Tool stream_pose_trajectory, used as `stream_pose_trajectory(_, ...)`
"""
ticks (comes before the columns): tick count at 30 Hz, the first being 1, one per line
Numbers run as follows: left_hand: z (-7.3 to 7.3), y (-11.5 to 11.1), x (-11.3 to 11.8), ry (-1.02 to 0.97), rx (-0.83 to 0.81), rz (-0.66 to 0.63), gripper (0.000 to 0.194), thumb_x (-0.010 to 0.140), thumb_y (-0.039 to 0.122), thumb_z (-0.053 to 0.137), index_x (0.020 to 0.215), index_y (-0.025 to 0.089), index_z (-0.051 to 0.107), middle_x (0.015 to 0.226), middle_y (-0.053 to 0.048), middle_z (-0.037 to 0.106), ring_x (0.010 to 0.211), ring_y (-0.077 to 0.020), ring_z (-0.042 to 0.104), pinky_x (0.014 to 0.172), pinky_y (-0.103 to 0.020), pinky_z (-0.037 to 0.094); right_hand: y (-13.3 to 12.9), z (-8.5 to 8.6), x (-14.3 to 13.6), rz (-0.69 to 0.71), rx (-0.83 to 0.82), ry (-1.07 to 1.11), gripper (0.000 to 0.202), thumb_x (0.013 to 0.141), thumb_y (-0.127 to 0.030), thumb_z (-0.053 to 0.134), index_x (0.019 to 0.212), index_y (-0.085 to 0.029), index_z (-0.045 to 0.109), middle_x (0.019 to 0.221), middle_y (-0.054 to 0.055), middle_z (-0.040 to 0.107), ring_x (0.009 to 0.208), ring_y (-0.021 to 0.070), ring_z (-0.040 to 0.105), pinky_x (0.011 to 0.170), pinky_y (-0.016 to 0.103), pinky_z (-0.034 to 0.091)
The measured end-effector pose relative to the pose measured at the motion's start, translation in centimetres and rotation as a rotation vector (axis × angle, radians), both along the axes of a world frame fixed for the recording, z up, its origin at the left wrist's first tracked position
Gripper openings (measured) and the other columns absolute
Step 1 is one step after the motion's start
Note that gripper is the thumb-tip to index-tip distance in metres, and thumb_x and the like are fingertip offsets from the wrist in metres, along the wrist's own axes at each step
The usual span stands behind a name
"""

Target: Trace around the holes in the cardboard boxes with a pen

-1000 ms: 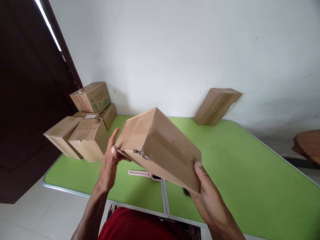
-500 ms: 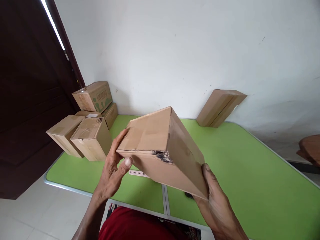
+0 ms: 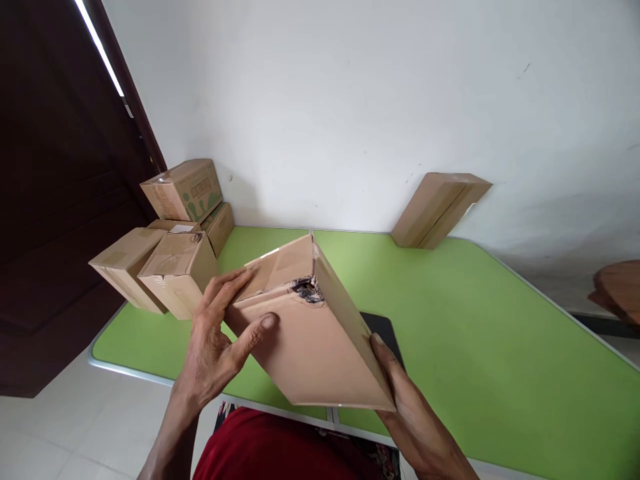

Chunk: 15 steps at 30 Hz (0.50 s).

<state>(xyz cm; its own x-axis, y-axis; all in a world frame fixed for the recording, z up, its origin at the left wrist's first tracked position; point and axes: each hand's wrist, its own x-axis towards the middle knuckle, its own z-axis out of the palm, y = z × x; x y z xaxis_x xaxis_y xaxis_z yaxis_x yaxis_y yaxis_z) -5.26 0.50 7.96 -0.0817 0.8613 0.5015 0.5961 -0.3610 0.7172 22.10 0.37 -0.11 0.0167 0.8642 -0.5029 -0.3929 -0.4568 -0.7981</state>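
Observation:
Between my two hands a brown cardboard box is held tilted above the green table. One upper corner of it is torn and blackened. My left hand grips the box's left end, thumb on the near face and fingers over the taped top. Lower down, my right hand clasps the bottom right edge, its thumb on the side face; the fingers beneath are hidden. A flat black object lies on the table, partly covered by the box.
At the table's left stand several cardboard boxes, among them a green-printed box on top of another and a box with a damaged top. One more box leans on the white wall. A dark door is at left, a brown rounded object at right.
The held box has tipped, so its near face shows more, and its lower end has moved left with my right hand. The black object shows more; a pale slotted strip is now hidden.

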Motion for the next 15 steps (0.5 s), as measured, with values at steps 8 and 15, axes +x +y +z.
stream_pose_trajectory(8, -1.8, 2.2, 0.1, -0.005, -0.045, 0.011, 0.059, 0.099, 0.059, 0.077, 0.15, 0.029, 0.069, 0.138, -0.011, 0.065, 0.134, -0.0299, 0.062, 0.112, -0.044, 0.054, 3.2, 0.7, 0.2, -0.011, 0.211, -0.011, 0.072, 0.083, -0.076, 0.085, 0.141, -0.034, 0.074, 0.147, 0.001, 0.077, 0.145, 0.0314, 0.065, 0.104, 0.04, 0.069)
stream_pose_trajectory(15, -0.2, 1.0, -2.2, 0.061, -0.082, 0.066, 0.059, 0.095, 0.067, 0.075, 0.14, 0.029, 0.078, 0.114, -0.008, 0.067, 0.106, -0.0277, 0.065, 0.095, -0.04, 0.056, -1.0, -0.4, -0.7, 0.086, 0.099, -0.143, 0.076, 0.086, -0.073, 0.083, 0.152, -0.039, 0.067, 0.154, 0.005, 0.071, 0.131, 0.0357, 0.072, 0.094, 0.044, 0.07)
